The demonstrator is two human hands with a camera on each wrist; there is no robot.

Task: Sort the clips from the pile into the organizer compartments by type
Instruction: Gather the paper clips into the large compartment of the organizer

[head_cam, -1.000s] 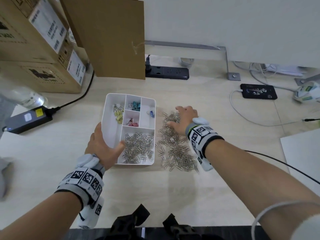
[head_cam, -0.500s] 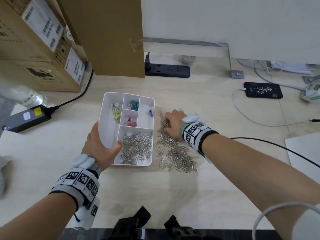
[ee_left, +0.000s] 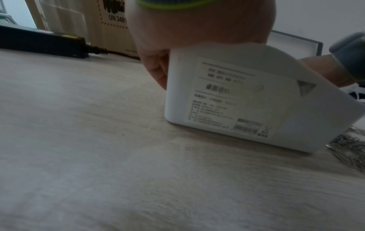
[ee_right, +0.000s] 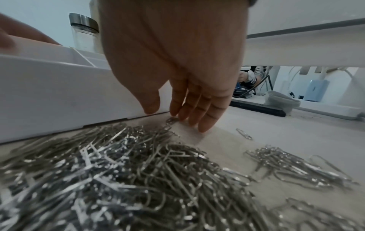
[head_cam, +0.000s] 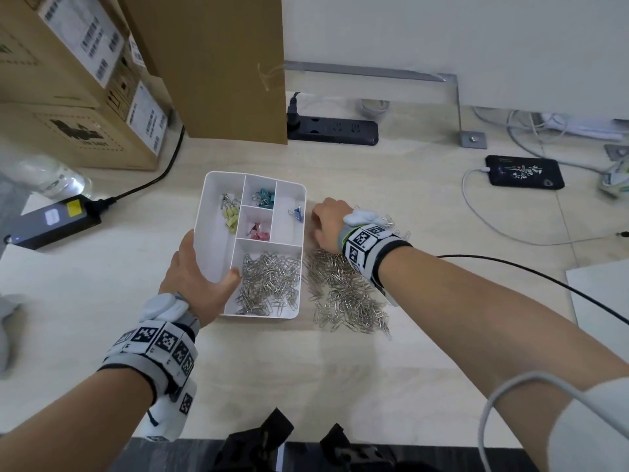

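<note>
The white organizer (head_cam: 218, 185) holds yellow clips (head_cam: 229, 216), teal clips (head_cam: 263, 197), pink clips (head_cam: 257, 233), one blue clip (head_cam: 296, 212) and silver paper clips (head_cam: 269, 284) in the big front compartment. My left hand (head_cam: 200, 274) grips its left rim, thumb inside. That side is tipped up, so the labelled underside (ee_left: 237, 96) shows. A pile of silver paper clips (head_cam: 343, 298) lies just right of it. My right hand (ee_right: 187, 112) is at the pile's far end beside the organizer wall (ee_right: 59, 93), straight fingers touching the table.
Cardboard boxes (head_cam: 85, 97) stand at the back left, with a black power adapter (head_cam: 54, 216) and a clear bottle (head_cam: 51, 175) in front. A power strip (head_cam: 333, 131), a phone (head_cam: 524, 172) and cables lie behind. One stray clip (ee_right: 244, 133) lies apart.
My right hand has slid left across the far end of the pile toward the organizer's wall. The left hand keeps its hold on the organizer.
</note>
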